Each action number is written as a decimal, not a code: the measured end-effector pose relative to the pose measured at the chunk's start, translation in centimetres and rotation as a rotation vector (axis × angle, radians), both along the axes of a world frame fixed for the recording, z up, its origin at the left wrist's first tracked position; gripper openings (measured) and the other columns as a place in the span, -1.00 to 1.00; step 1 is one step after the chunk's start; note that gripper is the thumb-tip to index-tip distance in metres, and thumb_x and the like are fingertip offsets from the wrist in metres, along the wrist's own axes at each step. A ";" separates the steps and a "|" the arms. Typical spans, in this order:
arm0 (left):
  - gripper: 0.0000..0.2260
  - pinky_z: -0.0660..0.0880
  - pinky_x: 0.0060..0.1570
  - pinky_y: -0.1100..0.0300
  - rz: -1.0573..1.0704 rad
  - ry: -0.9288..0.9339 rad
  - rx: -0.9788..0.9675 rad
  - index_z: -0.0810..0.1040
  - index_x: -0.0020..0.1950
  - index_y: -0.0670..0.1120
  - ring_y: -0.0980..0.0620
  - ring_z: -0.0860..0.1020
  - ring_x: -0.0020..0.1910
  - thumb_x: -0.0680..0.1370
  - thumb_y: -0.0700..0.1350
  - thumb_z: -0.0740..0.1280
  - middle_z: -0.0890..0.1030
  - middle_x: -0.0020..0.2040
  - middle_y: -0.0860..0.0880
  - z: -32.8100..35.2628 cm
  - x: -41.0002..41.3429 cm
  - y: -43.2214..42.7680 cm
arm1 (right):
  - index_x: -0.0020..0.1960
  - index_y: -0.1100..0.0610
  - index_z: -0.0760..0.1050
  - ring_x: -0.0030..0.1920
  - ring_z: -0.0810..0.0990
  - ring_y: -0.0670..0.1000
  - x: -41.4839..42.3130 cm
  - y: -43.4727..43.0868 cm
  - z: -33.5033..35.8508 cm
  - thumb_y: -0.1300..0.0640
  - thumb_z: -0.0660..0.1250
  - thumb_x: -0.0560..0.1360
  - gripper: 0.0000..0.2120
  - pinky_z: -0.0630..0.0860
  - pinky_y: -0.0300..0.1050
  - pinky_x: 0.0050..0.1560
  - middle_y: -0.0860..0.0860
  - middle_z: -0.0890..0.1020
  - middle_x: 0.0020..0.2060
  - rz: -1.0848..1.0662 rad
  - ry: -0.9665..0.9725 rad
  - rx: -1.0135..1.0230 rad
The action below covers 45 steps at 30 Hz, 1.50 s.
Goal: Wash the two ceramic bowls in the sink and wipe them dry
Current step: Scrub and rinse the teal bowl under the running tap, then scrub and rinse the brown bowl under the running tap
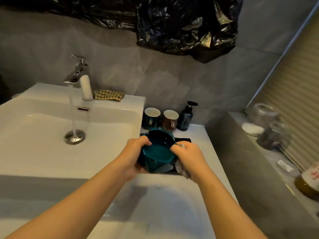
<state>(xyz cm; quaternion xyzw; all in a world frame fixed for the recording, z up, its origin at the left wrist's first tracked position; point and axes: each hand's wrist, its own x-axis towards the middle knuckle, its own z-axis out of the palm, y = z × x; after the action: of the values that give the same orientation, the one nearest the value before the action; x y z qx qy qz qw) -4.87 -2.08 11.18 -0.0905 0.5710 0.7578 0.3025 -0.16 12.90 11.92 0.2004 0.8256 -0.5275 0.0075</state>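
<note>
Teal-glazed ceramic is what the hands are working on: the teal bowl (pixel 156 158) is held tilted above the black tray (pixel 185 140), which lies on the white table (pixel 172 204) just beside the right edge of the sink (pixel 34 152). The left hand (pixel 136 150) grips its left rim, thumb inside and fingers curled under the wall. The right hand (pixel 188 156) pinches a crumpled cloth (pixel 183 169) against the right rim, so this looks like the drying step.

Glazed and probably wet, the bowl is likely slick, stiff, fairly weighty and liable to chip on the tray or table. The rim with fingers under the base seems the safest hold.

Just behind it is what appears to be a second bowl (pixel 160 138), dark inside, resting on the tray. I cannot tell if anything is in it. The held bowl shows no food, only a sheen.

Water (pixel 73 118) runs from the faucet (pixel 76 73) straight onto the drain, and none stands in the basin. Two mugs (pixel 151 116) at the table's back edge look empty. A dark pump bottle (pixel 186 118) stands beside them, its level unreadable.
</note>
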 end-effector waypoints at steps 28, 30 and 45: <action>-0.86 0.39 -0.18 0.07 -0.450 0.735 -1.497 0.35 0.08 -0.16 -0.19 0.53 0.02 0.53 -0.23 0.15 0.50 0.08 -0.17 -10.1 2.5 4.4 | -0.10 0.13 0.46 -0.16 0.57 0.11 2.5 3.5 -11.5 -0.17 0.16 0.52 -0.63 0.52 0.01 -0.11 0.08 0.58 -0.13 0.081 -0.284 0.207; -0.83 0.36 -0.18 0.08 -0.419 0.802 -1.472 0.37 0.09 -0.15 -0.17 0.50 0.03 0.52 -0.16 0.17 0.48 0.07 -0.15 -9.1 1.8 5.2 | -0.07 0.11 0.44 -0.23 0.54 0.04 1.6 5.0 -11.0 -0.12 0.15 0.54 -0.71 0.48 -0.03 -0.09 0.10 0.58 -0.11 -0.001 -0.233 0.160; -0.61 0.58 -0.16 0.07 -0.211 0.138 -0.793 0.28 0.36 -0.09 -0.10 0.55 0.00 0.57 -0.01 0.21 0.49 0.10 -0.14 -10.7 -8.3 15.3 | 0.48 0.01 0.14 -0.06 0.57 0.10 -5.6 11.8 -11.0 0.02 0.17 0.55 -0.48 0.54 -0.04 -0.12 0.19 0.54 0.18 -0.294 -0.251 -0.151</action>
<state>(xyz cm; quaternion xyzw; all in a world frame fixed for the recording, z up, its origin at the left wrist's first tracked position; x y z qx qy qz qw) -13.13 13.22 0.44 -0.0901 0.8436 0.4484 0.2813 -5.75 24.73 0.90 0.3815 0.7383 -0.5541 0.0482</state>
